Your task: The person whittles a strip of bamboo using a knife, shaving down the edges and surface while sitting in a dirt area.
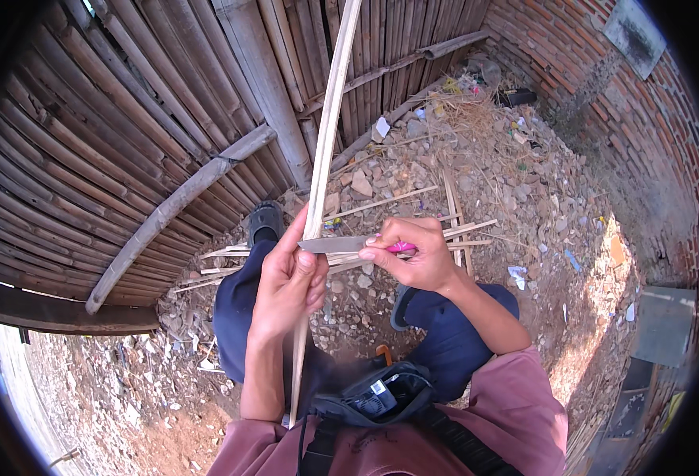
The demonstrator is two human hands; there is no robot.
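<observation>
A long pale bamboo strip (329, 119) runs upright through the middle, from the top edge down to my lap. My left hand (287, 278) is closed around it, with the thumb near the knife and the index finger stretched along the strip. In my right hand (421, 252) is a knife with a pink handle, pinched between fingers and thumb. Its grey blade (335, 244) points left and lies across the strip, touching it just above my left thumb. Part of the handle is hidden by my fingers.
More split bamboo strips (389, 201) lie on the stony, littered ground (484, 317) beyond my feet. A bamboo wall (159, 95) curves along the left and a brick wall (635, 135) stands at right. An open black waist bag (381, 393) sits at my lap.
</observation>
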